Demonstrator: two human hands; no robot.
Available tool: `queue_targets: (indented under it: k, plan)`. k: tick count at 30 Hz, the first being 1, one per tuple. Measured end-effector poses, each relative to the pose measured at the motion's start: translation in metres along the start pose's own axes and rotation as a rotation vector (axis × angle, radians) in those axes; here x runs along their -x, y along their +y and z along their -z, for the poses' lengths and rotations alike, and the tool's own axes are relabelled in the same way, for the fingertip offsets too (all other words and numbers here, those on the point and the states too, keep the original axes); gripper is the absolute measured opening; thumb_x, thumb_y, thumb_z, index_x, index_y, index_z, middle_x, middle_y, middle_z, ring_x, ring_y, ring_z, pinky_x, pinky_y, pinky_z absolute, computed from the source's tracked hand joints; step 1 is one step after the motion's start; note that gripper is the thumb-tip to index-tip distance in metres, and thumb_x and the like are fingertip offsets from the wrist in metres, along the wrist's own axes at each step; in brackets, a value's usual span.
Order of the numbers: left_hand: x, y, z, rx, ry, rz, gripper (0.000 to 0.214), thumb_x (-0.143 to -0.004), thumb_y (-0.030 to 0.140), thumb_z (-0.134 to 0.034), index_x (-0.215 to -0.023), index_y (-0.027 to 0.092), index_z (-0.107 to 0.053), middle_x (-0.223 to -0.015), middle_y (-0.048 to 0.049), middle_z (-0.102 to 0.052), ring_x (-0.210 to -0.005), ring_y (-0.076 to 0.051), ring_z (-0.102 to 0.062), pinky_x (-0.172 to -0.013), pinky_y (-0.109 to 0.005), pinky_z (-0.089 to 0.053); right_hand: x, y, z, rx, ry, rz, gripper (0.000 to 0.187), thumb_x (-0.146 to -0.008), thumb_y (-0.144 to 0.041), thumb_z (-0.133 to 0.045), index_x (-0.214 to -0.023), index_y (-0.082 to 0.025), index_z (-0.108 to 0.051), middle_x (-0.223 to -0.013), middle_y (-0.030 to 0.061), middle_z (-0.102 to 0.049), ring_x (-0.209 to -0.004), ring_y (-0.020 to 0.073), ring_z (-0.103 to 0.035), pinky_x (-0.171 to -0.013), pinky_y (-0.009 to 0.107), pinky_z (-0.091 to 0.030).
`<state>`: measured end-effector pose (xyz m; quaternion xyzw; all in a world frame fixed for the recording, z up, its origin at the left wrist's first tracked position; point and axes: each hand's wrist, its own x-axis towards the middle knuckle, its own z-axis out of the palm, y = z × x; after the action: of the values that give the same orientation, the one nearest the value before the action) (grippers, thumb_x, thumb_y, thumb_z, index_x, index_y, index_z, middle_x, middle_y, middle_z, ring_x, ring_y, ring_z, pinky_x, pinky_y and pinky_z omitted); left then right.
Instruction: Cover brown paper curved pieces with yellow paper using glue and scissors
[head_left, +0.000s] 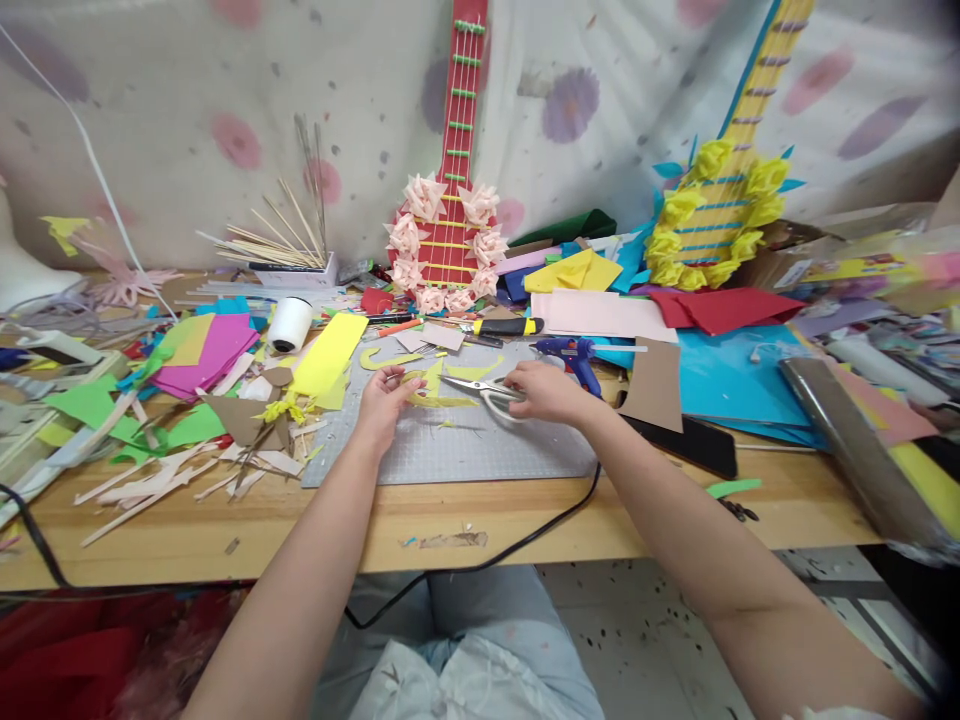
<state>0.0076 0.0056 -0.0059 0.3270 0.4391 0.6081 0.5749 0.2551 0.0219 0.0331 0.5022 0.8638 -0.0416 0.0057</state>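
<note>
Over the grey cutting mat [352, 462], my left hand [386, 405] pinches a thin curved strip of yellow paper [446, 401]. My right hand [546, 393] is wrapped round the white handles of a pair of scissors [491, 393]. The scissor blades point left, close to the yellow paper; I cannot tell whether they touch it. More yellow scraps lie behind the blades, and a hooked yellow cutout [386, 362] rests on the mat just beyond my left hand.
A blue glue gun [574, 352] and a yellow-black utility knife [508, 327] lie behind my right hand. Colored paper and scraps crowd both sides. A red paper guitar [448, 235] and a yellow one [701, 225] stand at the back. A black cable [525, 545] crosses the front edge.
</note>
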Motion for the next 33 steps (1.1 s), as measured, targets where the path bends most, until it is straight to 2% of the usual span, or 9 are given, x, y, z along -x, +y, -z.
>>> queue_targets:
  k: [4, 7, 9, 11, 15, 18, 25, 33]
  plan:
    - [0.000, 0.000, -0.002, 0.039, -0.063, 0.004, 0.045, -0.053, 0.016, -0.075, -0.085, 0.017, -0.043, -0.071, -0.0006, -0.066, -0.060, -0.012, -0.063, -0.060, -0.023, -0.046, 0.013, 0.019, 0.012, -0.325, -0.055, -0.069, 0.022, -0.068, -0.028, -0.053, -0.088, -0.019, -0.055, -0.081, 0.0025, -0.061, -0.071, 0.0151, -0.053, -0.060, 0.024, -0.035]
    - [0.000, 0.000, -0.003, 0.071, -0.096, -0.003, 0.044, -0.054, 0.013, -0.075, -0.084, 0.018, -0.044, -0.069, 0.0009, -0.065, -0.066, -0.013, -0.065, -0.063, -0.024, -0.046, 0.015, 0.021, 0.011, -0.481, 0.043, -0.079, 0.030, -0.068, -0.038, -0.056, -0.091, -0.019, -0.048, -0.077, 0.0001, -0.058, -0.065, 0.0130, -0.049, -0.057, 0.023, -0.033]
    - [0.000, 0.000, -0.003, 0.092, -0.119, -0.006, 0.043, -0.054, 0.012, -0.075, -0.084, 0.018, -0.044, -0.066, 0.0027, -0.064, -0.068, -0.014, -0.065, -0.067, -0.025, -0.046, 0.011, 0.015, 0.009, -0.465, 0.133, -0.099, 0.041, -0.065, -0.047, -0.059, -0.091, -0.019, -0.047, -0.077, 0.0003, -0.056, -0.066, 0.0134, -0.047, -0.057, 0.023, -0.032]
    - [0.000, 0.000, -0.003, 0.117, -0.147, -0.004, 0.043, -0.054, 0.012, -0.075, -0.084, 0.018, -0.045, -0.066, 0.0035, -0.064, -0.072, -0.015, -0.066, -0.071, -0.027, -0.047, 0.004, 0.005, 0.008, -0.388, 0.162, -0.056, 0.046, -0.064, -0.054, -0.060, -0.089, -0.018, -0.047, -0.078, 0.0013, -0.056, -0.067, 0.0144, -0.047, -0.059, 0.024, -0.030]
    - [0.002, -0.001, -0.002, 0.162, -0.215, -0.017, 0.042, -0.052, 0.012, -0.077, -0.081, 0.018, -0.046, -0.064, 0.0047, -0.063, -0.081, -0.016, -0.065, -0.082, -0.030, -0.046, -0.009, -0.014, 0.012, -0.252, 0.089, 0.156, 0.047, -0.067, -0.062, -0.053, -0.080, -0.017, -0.049, -0.075, 0.0023, -0.056, -0.065, 0.0144, -0.046, -0.062, 0.025, -0.027]
    - [0.002, -0.002, -0.002, 0.166, -0.246, -0.037, 0.042, -0.051, 0.012, -0.077, -0.079, 0.018, -0.047, -0.065, 0.0053, -0.063, -0.076, -0.013, -0.065, -0.086, -0.031, -0.045, -0.013, -0.022, 0.015, -0.195, 0.016, 0.220, 0.049, -0.067, -0.066, -0.050, -0.080, -0.018, -0.050, -0.075, 0.0019, -0.056, -0.062, 0.0137, -0.044, -0.062, 0.025, -0.026]
    - [0.003, 0.000, -0.003, 0.155, -0.255, -0.055, 0.037, -0.053, 0.010, -0.075, -0.077, 0.019, -0.049, -0.065, 0.0064, -0.062, -0.069, -0.010, -0.062, -0.089, -0.033, -0.045, -0.013, -0.027, 0.018, -0.177, -0.053, 0.171, 0.057, -0.063, -0.071, -0.049, -0.088, -0.020, -0.052, -0.075, 0.0022, -0.058, -0.064, 0.0151, -0.045, -0.057, 0.024, -0.023]
    - [0.003, -0.001, -0.002, 0.145, -0.263, -0.066, 0.036, -0.053, 0.010, -0.075, -0.077, 0.019, -0.049, -0.064, 0.0078, -0.059, -0.066, -0.007, -0.060, -0.089, -0.031, -0.045, -0.012, -0.026, 0.020, -0.188, -0.053, 0.184, 0.051, -0.065, -0.067, -0.051, -0.085, -0.020, -0.054, -0.071, 0.0016, -0.057, -0.062, 0.0137, -0.044, -0.055, 0.023, -0.021]
